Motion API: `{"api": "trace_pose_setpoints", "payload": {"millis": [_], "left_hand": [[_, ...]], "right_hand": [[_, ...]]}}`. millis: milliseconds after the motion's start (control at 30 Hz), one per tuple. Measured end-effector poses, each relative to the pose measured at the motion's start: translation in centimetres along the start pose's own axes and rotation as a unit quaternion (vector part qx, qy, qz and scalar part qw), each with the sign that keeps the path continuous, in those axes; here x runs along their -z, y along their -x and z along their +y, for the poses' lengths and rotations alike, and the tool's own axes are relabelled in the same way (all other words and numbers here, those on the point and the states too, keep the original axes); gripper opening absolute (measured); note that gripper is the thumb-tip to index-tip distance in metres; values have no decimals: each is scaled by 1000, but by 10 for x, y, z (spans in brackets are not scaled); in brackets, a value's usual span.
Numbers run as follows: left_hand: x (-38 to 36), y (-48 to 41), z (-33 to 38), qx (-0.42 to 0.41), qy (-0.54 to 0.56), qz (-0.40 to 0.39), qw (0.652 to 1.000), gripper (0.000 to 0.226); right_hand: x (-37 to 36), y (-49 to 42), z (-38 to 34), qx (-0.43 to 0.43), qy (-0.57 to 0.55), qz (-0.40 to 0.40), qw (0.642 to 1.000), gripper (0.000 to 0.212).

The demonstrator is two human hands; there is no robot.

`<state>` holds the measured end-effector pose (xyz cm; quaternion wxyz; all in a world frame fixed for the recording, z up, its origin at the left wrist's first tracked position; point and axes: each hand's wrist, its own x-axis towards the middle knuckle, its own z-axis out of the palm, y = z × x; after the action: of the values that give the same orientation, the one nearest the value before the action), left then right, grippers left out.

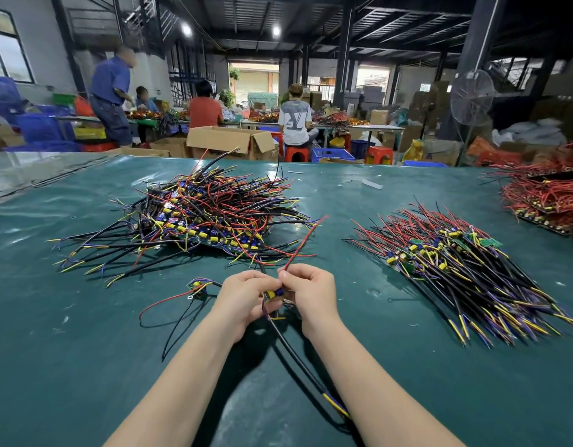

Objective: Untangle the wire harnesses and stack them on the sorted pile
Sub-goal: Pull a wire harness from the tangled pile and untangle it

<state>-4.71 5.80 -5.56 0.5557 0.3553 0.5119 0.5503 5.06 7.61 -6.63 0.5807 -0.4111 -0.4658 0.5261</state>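
Observation:
A tangled heap of wire harnesses (201,217) with black, red, yellow and purple leads lies on the green table, ahead and to the left. The sorted pile (453,262) lies to the right, its wires roughly aligned. My left hand (243,298) and my right hand (307,291) meet near the table's front, both gripping one wire harness (274,293) by its small board with yellow and blue parts. Its red wire rises up and to the right from my right fingers. Its black cable trails back between my forearms. A second loose harness (196,287) lies just left of my left hand.
The green table cover (85,350) spreads all around. Another red-wired heap (543,195) sits at the far right edge. A small white piece (372,183) lies further back. Beyond the table are cardboard boxes, stools, crates, a fan and several people at benches.

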Motion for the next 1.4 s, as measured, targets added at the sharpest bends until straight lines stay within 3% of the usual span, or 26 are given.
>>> {"api": "trace_pose_setpoints", "payload": {"millis": [100, 233, 533, 767, 933, 1200, 1400], "left_hand": [[6, 0, 4, 11, -12, -7, 1000, 17], [-3, 1, 2, -7, -32, 2, 999, 18], [3, 0, 1, -26, -24, -50, 998, 25], [5, -2, -5, -20, -67, -70, 995, 18], [1, 0, -2, -30, -88, -90, 992, 17], [-5, 2, 0, 13, -148, -88, 985, 17], [-6, 0, -4, -27, -183, -98, 978, 21]], "right_hand": [[-1, 2, 1, 25, 46, -30, 998, 31], [4, 0, -4, 33, 27, -22, 999, 30], [6, -1, -8, -77, -146, -9, 986, 22], [9, -2, -10, -44, -79, 54, 994, 25], [7, -1, -11, -72, -133, 92, 984, 25], [5, 2, -11, -73, -97, 49, 991, 23], [7, 2, -13, -64, -131, 66, 987, 25]]}}
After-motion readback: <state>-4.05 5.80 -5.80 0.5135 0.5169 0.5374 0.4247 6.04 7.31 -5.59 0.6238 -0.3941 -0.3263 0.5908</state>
